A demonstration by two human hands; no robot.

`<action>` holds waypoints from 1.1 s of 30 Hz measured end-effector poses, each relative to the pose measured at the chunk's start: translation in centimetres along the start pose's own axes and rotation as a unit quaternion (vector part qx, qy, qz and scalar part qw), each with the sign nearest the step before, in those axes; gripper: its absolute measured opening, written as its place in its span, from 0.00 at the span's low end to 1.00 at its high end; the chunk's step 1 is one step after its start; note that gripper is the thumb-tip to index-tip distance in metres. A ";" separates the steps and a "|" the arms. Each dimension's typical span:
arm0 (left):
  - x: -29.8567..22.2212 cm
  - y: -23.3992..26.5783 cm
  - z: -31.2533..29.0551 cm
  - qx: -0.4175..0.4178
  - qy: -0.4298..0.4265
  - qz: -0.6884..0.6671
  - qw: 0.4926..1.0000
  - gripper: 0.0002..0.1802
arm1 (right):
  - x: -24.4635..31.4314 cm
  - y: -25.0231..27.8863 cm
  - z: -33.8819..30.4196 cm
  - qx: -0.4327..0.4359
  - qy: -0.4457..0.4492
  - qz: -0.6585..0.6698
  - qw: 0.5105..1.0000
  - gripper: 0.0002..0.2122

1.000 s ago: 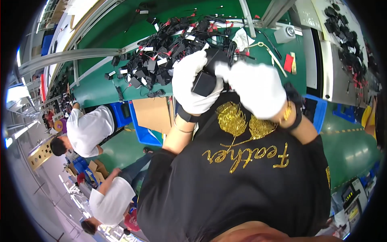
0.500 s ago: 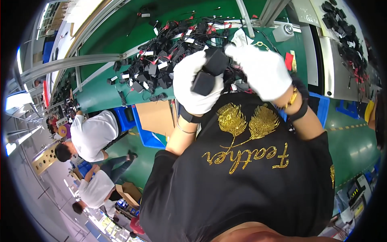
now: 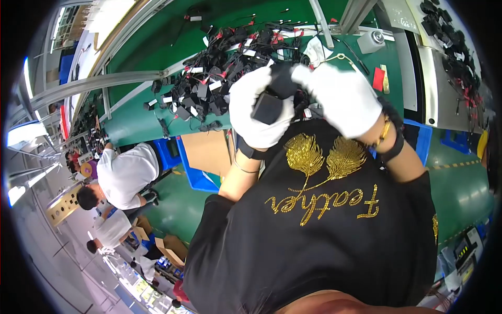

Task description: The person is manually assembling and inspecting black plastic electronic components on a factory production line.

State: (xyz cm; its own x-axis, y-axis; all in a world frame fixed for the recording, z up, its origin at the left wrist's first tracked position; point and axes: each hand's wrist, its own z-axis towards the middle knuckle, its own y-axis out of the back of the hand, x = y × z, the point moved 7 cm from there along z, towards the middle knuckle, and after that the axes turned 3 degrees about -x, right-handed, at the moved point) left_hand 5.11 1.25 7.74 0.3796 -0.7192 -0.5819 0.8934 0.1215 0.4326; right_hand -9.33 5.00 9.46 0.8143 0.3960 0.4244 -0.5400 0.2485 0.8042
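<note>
My left hand (image 3: 257, 118), in a white glove, is closed around a black block-shaped power adapter (image 3: 268, 108). A second black adapter (image 3: 283, 81) sits just above it, against the fingers of the same hand. My right hand (image 3: 345, 97), also white-gloved and somewhat blurred, has its fingertips bunched at the right edge of the upper adapter; whatever they pinch is hidden. Behind both hands, a heap of black adapters (image 3: 203, 90) with cables, white labels and red pieces lies on the green bench (image 3: 123, 127).
A white bottle (image 3: 370, 42), a red card (image 3: 378, 78) and a crumpled white cloth (image 3: 316, 51) lie at the back right. Metal frame bars (image 3: 94, 80) cross the bench. Blue bins (image 3: 197, 178) stand below its front edge. People in white shirts (image 3: 128, 172) are at the left.
The upper adapter has shifted slightly and looks more blurred, with my right fingertips still at its edge. The view has moved a little; at left, a co-worker's legs have changed position.
</note>
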 end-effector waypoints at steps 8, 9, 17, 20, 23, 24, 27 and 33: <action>0.5 0.0 -0.5 -0.014 0.056 -0.075 0.996 0.21 | -2.9 1.4 -0.2 -0.026 -0.063 0.052 0.996 0.11; 0.5 0.0 -0.3 -0.014 0.054 -0.076 0.996 0.21 | -2.9 1.8 0.2 -0.059 -0.042 0.117 0.990 0.11; -0.1 -0.7 0.1 0.087 0.027 -0.131 0.987 0.26 | 2.0 1.5 1.6 -0.042 0.066 -0.020 0.997 0.14; 0.7 -0.5 -0.7 0.077 0.022 -0.011 0.997 0.25 | 1.6 0.4 1.4 0.024 0.085 -0.046 0.995 0.18; 0.9 -0.2 -1.1 0.051 0.018 -0.015 0.998 0.25 | -3.0 0.1 1.2 0.084 0.025 -0.144 0.986 0.14; 0.9 -0.1 -1.1 0.046 0.016 -0.015 0.999 0.25 | -2.6 0.2 1.0 0.085 0.027 -0.144 0.986 0.14; 0.0 -0.3 -0.5 0.054 0.003 -0.023 0.998 0.24 | 1.1 0.4 0.7 0.033 0.080 -0.038 0.995 0.15; 3.4 0.2 -1.7 0.037 0.238 -0.186 0.953 0.25 | -4.0 1.5 0.2 -0.009 -0.012 0.006 1.000 0.08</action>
State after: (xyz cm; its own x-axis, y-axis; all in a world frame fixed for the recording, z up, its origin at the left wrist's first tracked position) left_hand 7.01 0.03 4.66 0.1214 -0.3099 -0.9430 0.9746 -0.1430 0.1724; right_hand -13.39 3.61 9.06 0.8124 0.3775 0.4444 -0.5534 0.2591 0.7916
